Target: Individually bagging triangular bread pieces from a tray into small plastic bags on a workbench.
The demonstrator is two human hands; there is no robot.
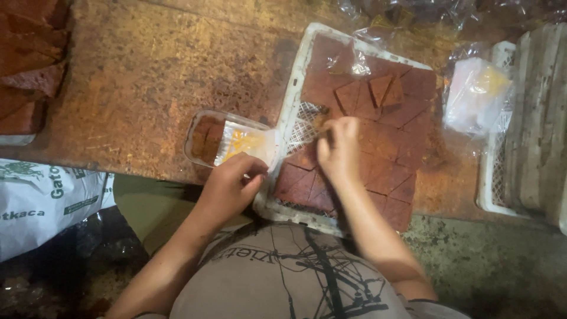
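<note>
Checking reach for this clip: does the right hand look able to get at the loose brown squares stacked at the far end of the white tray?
Probably yes: the right hand is already over the white tray, and nothing stands between it and the loose brown squares; only crumpled clear plastic lies beside them.

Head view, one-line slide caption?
Left hand holds clear plastic box; right hand reaches into white tray of brown slabs.

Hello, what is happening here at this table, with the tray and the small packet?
A person stands at a worn brown table. Their left hand holds a small clear packet already containing reddish-brown slabs and a yellow insert. Their right hand reaches into a white plastic tray and touches the cut reddish-brown squares lying in it. More clear bags lie at the right, and similar slabs sit at the far left.
</note>
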